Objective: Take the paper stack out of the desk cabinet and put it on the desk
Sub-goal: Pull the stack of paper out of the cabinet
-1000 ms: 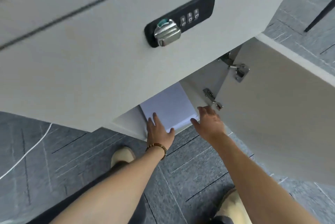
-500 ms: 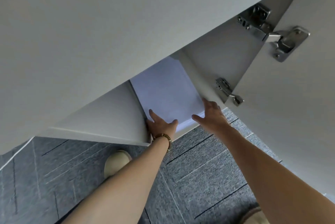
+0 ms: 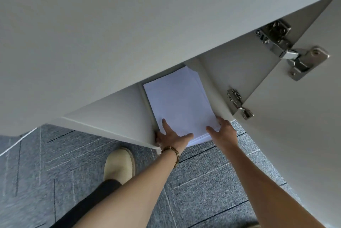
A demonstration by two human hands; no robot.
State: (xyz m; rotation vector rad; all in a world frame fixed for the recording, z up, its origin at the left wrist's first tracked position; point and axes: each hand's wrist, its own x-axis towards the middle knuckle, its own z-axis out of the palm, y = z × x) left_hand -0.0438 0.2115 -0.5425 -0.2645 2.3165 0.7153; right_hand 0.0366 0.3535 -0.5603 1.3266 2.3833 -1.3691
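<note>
The left hand [image 3: 171, 136] and right hand [image 3: 224, 131] grip the near end of the paper [image 3: 177, 102] in the cabinet [image 3: 114, 109]; it looks floppy and slippy, so hold under both sides.

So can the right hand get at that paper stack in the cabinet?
Looks like yes: the cabinet door is swung open, nothing blocks the opening, and the right hand grips the paper stack at its near right corner.

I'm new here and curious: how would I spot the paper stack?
Start at the open cabinet door on the right. Just left of it, inside the cabinet, lies the paper stack, left hand and right hand at its near edge. Nothing else there is bluish-white; the panels are plain grey.
</note>
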